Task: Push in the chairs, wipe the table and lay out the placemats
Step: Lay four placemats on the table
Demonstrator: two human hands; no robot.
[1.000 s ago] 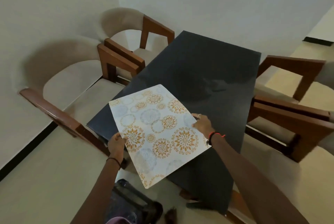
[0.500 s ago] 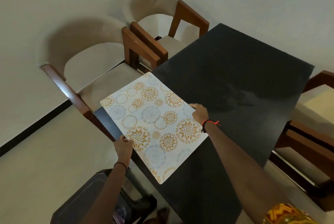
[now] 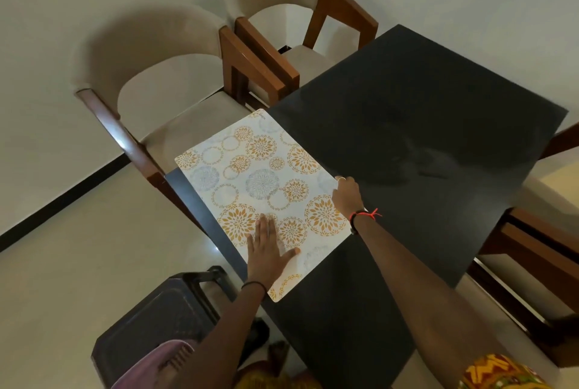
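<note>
A white placemat (image 3: pixel 250 181) with orange and grey flower circles lies flat on the black table (image 3: pixel 423 125), along its left edge in front of the nearer left chair (image 3: pixel 163 81). My left hand (image 3: pixel 266 247) rests flat on the mat's near part, fingers spread. My right hand (image 3: pixel 347 194) touches the mat's right edge, fingers curled on the rim. A second beige chair (image 3: pixel 291 6) with brown wooden arms stands further along the left side. On the right, more wooden chairs (image 3: pixel 539 250) sit close to the table.
A dark plastic stool (image 3: pixel 163 319) with a pink cloth (image 3: pixel 156 363) on it stands by my left leg near the table's corner. The wall runs close behind the left chairs. Pale floor lies to the left.
The placemat has come down flat onto the table by the left chair. My left hand let go of its edge and now lies open on top of it. The view shifted closer.
</note>
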